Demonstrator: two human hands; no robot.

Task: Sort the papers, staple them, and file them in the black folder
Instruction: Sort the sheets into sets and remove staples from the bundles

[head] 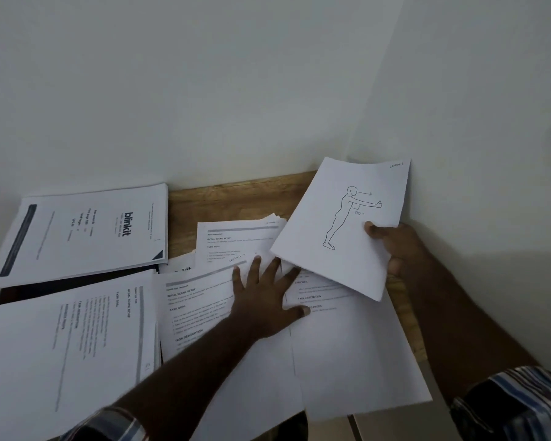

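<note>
A wooden bench point(236, 198) is set into a corner of plain white walls point(204, 74) and is largely covered by loose papers point(347, 354). The left hand point(264, 300) is laid flat, fingers spread, on them. A sheet with a figure drawing point(341, 227) is pinched in the right hand point(392, 246). Only a dark strip of the black folder point(77, 283) is seen beneath the left stacks; small print is blurred.

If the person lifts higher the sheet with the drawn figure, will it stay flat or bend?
Probably it bends: the figure sheet is thin paper, gripped by the right hand at one edge only. It likely weighs very little. Its lower corner already overlaps the loose papers, so it may slide over them easily.
</note>
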